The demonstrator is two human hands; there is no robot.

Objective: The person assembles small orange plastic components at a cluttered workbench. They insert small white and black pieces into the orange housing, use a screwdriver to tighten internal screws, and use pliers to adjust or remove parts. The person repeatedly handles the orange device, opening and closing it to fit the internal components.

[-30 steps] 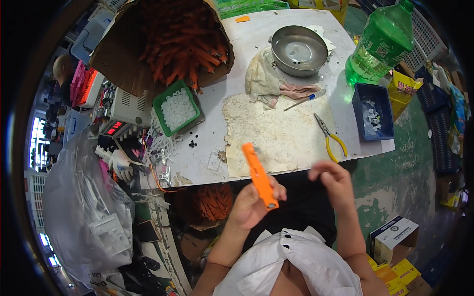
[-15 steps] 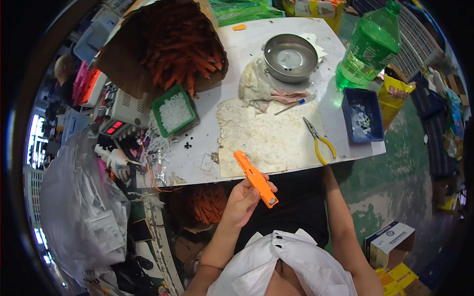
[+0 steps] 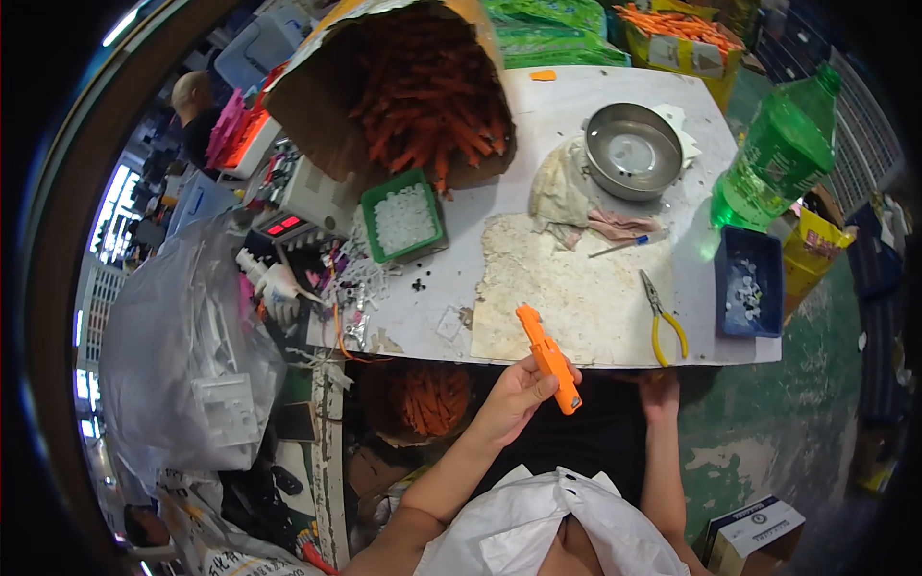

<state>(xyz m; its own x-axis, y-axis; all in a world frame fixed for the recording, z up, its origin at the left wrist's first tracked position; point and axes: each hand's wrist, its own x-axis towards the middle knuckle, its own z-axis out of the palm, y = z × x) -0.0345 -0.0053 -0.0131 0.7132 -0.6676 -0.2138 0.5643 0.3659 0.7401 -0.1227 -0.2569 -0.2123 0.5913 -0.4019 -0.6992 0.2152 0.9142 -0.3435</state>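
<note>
My left hand (image 3: 516, 396) grips a long orange plastic part (image 3: 547, 356) just in front of the white table's near edge (image 3: 432, 344), the part pointing up and left over the edge. My right hand (image 3: 658, 392) hangs below the table edge, under the yellow-handled pliers (image 3: 661, 318); its fingers are partly hidden, so whether it holds anything is unclear. A stained cloth patch (image 3: 557, 288) covers the table in front of me. A big cardboard box (image 3: 331, 106) full of orange parts (image 3: 432, 96) stands at the back left.
A green tray of white bits (image 3: 404, 216), a steel bowl (image 3: 633, 152), a green bottle (image 3: 773, 158), a blue bin (image 3: 747, 281) and a crumpled rag (image 3: 567, 192) are on the table. Clear plastic bags (image 3: 182, 355) pile at the left. A basket of orange parts (image 3: 423, 396) sits under the table.
My right hand dropped from beside the orange part to below the table edge. My left hand kept hold of the part, staying near the table's front edge.
</note>
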